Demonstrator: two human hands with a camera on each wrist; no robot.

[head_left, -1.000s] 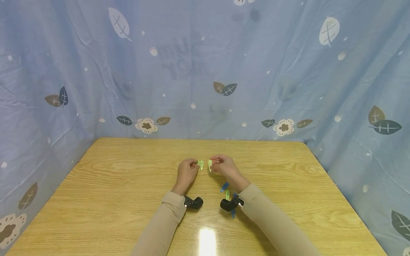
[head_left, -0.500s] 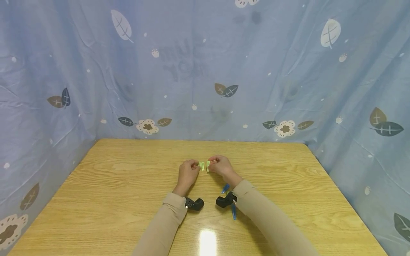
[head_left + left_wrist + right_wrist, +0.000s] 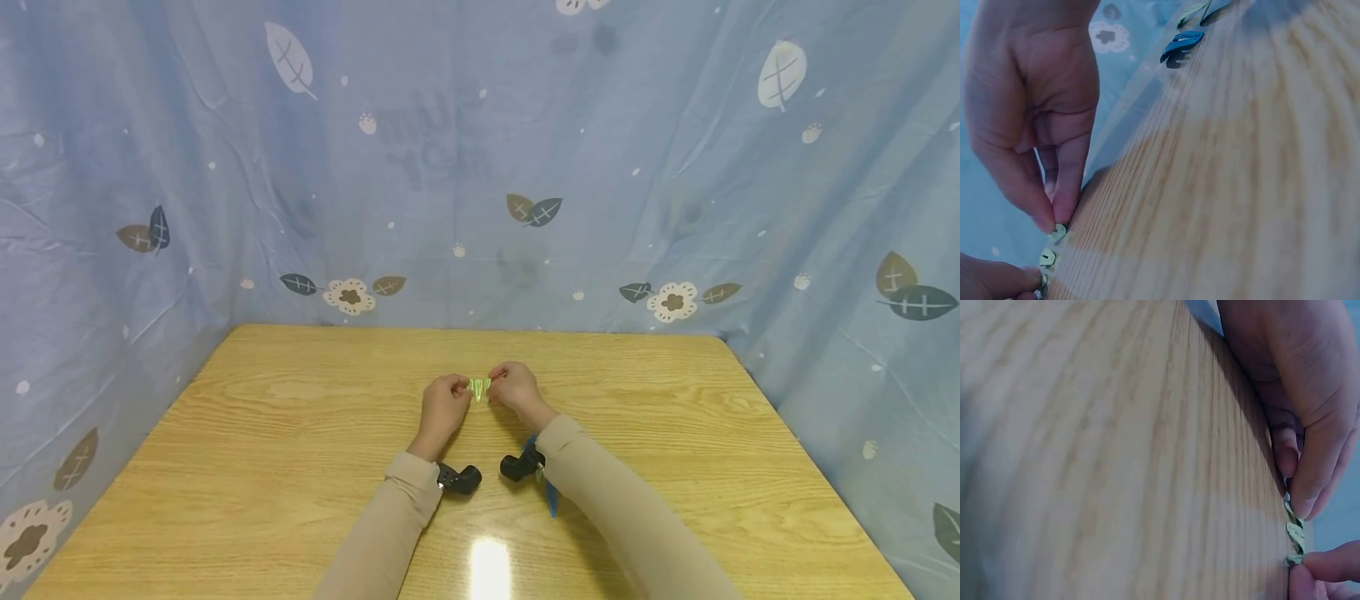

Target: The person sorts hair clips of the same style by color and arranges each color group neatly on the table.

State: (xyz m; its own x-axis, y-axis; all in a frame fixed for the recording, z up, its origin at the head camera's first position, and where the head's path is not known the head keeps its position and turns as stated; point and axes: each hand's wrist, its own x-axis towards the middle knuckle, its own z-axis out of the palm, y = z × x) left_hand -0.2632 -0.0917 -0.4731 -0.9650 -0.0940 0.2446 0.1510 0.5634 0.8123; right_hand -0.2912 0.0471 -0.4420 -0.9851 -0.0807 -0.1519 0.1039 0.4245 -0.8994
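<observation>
Green clips (image 3: pixel 478 389) number four in all: three stand in a short row between two hands, and a fourth shows at the top edge of the left wrist view, partly cut off. Two blue clips (image 3: pixel 552 500) lie on the worktop (image 3: pixel 300 400), both partly hidden in the head view by the right forearm and its camera. Two sleeves (image 3: pixel 378 533) and two black wrist cameras (image 3: pixel 460 480) are in sight, and one patterned curtain (image 3: pixel 450 167) hangs behind.

Compared with a second ago, the right-hand clip of the row has come closer to the middle one, leaving only a narrow gap. The right forearm has moved inward, so it now covers the fourth green clip in the head view and more of the blue ones.

The left hand (image 3: pixel 442 410) has its thumb and fingertips drawn together, pinching the clip at the row's left end. The right hand (image 3: pixel 517 392) likewise pinches the clip at the right end. The middle clip sits between them, clear of both hands. Whether the two pinched clips touch the wood, I cannot tell. The blue clips lie nearer the body, beside the right wrist.
</observation>
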